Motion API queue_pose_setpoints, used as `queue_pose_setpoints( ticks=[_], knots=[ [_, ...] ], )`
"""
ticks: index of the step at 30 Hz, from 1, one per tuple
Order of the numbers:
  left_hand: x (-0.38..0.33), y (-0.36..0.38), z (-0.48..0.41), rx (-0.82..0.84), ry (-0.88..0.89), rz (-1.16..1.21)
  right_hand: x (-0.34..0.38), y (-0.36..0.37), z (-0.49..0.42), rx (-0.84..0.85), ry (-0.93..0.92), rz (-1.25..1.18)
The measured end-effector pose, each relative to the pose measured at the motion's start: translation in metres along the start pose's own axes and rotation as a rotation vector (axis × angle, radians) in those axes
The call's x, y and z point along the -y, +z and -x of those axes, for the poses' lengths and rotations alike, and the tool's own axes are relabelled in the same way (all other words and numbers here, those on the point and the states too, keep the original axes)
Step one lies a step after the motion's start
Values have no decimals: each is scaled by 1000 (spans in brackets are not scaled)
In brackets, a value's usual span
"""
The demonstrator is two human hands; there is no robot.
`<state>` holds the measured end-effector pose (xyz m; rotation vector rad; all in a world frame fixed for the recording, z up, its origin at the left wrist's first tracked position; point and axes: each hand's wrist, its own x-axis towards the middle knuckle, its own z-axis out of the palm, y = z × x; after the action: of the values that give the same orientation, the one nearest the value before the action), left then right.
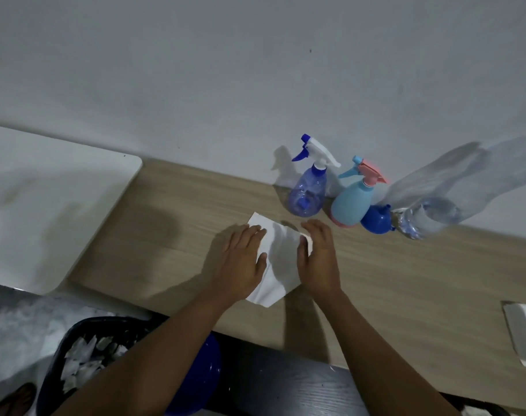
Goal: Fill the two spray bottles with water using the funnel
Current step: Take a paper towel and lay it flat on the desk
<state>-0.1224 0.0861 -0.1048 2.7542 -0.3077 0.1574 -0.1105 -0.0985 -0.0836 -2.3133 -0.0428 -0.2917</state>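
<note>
Left hand (243,259) lies flat, fingers straight, on the white tissue (278,259); right hand (317,256) looks flat on its edge too. Press evenly, smoothing outward. Purple spray bottle (306,190), pale-blue spray bottle (350,202), blue funnel (375,220) and water bottle (441,199) wait just behind

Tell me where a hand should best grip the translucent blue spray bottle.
Grip the translucent blue spray bottle round its body, below the white trigger head, from the front-left. It stands upright, the wall is behind it and the light blue bottle close on its right, so that side looks freest.
</note>
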Motion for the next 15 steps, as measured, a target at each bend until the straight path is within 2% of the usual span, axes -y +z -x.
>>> queue_pose_setpoints(
  ticks=[2, 4, 8, 11, 15],
  knots=[
    [12, 17, -11, 116, 217, -132, -6, 23, 19, 125, -113, 158],
    [24, 31, -16, 219, 299, -178, -18, 47, 33, 228, -178, 354],
    [36, 46, -18, 312, 272, -160, -31, 63, 37, 329, -17, 433],
    [34, 47, -22, 300, 223, -150, -35, 64, 31, 314, -27, 517],
    [30, 48, -29, 294, 195, -166, -42, 62, 20, 386, -23, 564]
  ],
)
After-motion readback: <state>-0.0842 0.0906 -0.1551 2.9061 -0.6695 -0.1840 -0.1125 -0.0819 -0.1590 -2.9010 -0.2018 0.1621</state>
